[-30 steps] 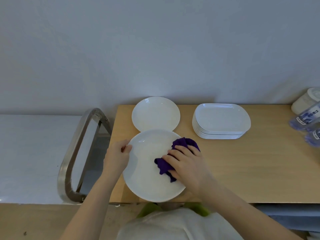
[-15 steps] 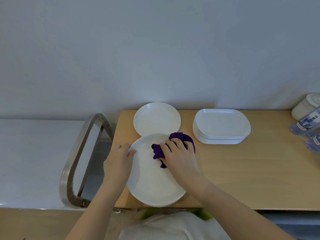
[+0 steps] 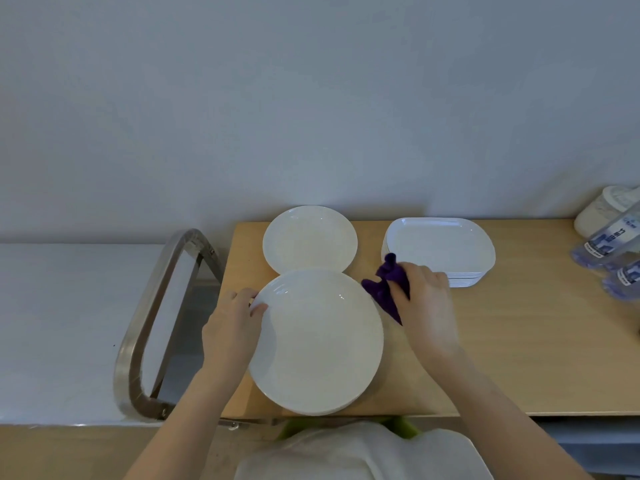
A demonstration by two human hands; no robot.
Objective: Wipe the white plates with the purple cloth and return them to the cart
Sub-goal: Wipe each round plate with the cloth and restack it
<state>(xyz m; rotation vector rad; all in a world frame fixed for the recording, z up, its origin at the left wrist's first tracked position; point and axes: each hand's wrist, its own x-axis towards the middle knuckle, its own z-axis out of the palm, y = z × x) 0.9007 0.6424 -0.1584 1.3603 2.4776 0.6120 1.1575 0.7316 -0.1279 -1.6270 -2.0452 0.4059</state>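
Plate (image 3: pixel 317 341) is lying at the desk's (image 3: pixel 519 358) near edge, the left hand (image 3: pixel 230 329) pinching its left rim. Right hand (image 3: pixel 427 308) is clutching the purple cloth (image 3: pixel 386 285) just beside it; lifting likely needs a firmer, level grip.

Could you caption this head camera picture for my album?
Left hand grips a round plate on the table; right hand holds the purple cloth beside it.
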